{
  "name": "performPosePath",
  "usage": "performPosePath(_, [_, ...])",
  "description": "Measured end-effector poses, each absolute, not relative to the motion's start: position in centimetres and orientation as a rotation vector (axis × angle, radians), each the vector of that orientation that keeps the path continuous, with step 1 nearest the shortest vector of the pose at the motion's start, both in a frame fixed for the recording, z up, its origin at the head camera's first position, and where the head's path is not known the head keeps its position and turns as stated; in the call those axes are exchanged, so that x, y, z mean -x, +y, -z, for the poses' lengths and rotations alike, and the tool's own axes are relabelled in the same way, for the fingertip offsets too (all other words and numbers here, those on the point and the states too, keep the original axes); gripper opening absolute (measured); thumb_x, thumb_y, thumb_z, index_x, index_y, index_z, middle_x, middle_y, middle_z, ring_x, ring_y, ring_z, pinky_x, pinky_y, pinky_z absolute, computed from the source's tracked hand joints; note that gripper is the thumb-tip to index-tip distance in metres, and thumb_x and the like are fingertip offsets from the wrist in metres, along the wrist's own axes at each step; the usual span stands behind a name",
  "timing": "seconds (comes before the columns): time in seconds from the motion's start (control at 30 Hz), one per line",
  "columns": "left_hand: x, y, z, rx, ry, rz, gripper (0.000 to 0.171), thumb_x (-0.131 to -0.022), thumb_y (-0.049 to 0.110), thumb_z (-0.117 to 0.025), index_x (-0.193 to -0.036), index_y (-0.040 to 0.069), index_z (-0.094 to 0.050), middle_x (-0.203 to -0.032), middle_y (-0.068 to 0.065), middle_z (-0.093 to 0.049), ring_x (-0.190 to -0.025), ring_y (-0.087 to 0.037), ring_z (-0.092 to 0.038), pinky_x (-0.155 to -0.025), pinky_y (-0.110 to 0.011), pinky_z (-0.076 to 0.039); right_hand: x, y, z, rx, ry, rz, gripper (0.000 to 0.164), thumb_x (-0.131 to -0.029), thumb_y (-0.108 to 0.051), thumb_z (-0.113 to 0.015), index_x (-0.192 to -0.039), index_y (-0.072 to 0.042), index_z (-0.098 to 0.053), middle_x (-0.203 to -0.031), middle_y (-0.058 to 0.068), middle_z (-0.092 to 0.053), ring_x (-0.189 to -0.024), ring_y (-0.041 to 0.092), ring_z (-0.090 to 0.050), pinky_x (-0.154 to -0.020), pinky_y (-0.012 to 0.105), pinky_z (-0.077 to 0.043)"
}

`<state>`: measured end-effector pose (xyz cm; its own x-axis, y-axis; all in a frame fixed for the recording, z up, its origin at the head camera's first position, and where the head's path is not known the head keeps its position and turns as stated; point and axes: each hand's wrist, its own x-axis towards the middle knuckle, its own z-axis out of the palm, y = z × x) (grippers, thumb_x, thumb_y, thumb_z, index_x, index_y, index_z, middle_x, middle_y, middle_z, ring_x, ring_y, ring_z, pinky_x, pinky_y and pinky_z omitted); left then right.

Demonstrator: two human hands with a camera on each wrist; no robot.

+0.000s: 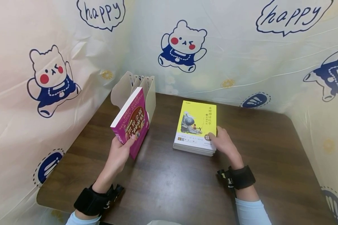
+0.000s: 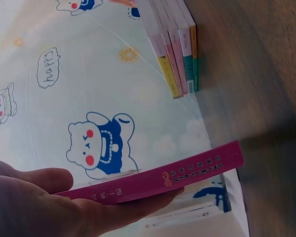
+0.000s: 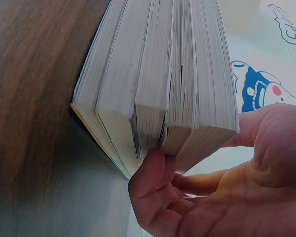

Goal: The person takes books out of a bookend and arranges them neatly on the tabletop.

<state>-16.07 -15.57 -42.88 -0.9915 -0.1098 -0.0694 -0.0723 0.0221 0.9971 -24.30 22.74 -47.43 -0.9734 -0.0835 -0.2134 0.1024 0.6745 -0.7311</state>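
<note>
In the head view my left hand (image 1: 119,153) grips a magenta book (image 1: 136,125) by its near lower end, thumb on the cover. The book stands on edge, tilted, at the mouth of a cream file holder (image 1: 150,100). Its magenta spine (image 2: 153,186) faces the left wrist camera. My right hand (image 1: 223,140) holds the right side of a stack of books, thumb on the yellow book (image 1: 198,117) on top. In the right wrist view, curled fingers (image 3: 155,187) touch the page edges of the stack (image 3: 153,64); the thumb's tip is hidden behind the top book.
The books lie flat on a dark brown wooden table (image 1: 169,184) with rounded corners. A pale curtain (image 1: 233,56) printed with cartoon bears surrounds the table at the back and sides. The file holder stands at the back left, with the stack to its right.
</note>
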Motion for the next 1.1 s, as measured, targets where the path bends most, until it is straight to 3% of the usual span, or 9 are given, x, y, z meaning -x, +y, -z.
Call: performPosePath(1.1, [14.6,-14.9,42.6,-0.165,-2.249,2.187,0.052,-0.112,0.01,-0.048,-0.161,-0.001,-0.035,-0.16,-0.022,-0.043,-0.147,-0.036,-0.043,-0.118,-0.052,-0.037,24.3,22.8,47.5,-0.026,2.651,1.19,0.059,-0.108,-0.022,-0.046,-0.157,0.009,-0.034,-0.141,0.03,-0.054,-0.119,0.038,-0.054,-0.108,0.057,-0.043])
